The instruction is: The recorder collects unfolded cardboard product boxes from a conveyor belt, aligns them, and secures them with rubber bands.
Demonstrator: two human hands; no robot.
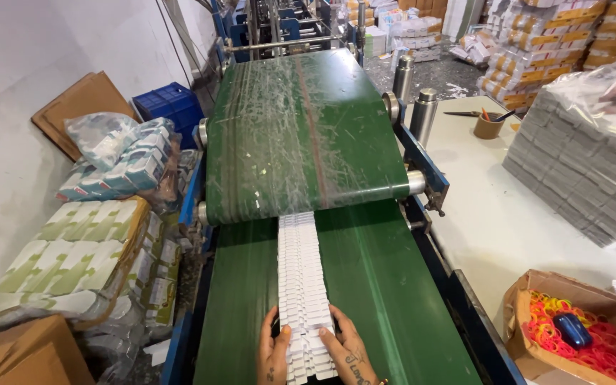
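The green conveyor belt (379,285) fills the middle of the view and runs away from the person, with a second, upper belt (301,135) lying over it farther up. From under the edge of the upper belt comes a long row of white flat cartons (299,278), overlapped like scales. The long axis of the row lies along the belt, pointing straight toward the person, and its near end sits between the two hands.

The left hand (274,354) presses against the left side of the row and the right hand (349,353) against the right side. Both are equally near; neither is ahead of the other. The fingers (333,341) are stretched and flat, not clenched, squeezing the near part of the row from both sides rather than closed around it.

To the right, on the pale surface (493,221), stands a big wrapped stack of grey cartons (579,171), well apart from the hands. Nearer, an open cardboard box (529,314) holds coloured rubber bands (600,349) and a dark blue object I cannot identify. On the left lie bundles of packed boxes (73,257).
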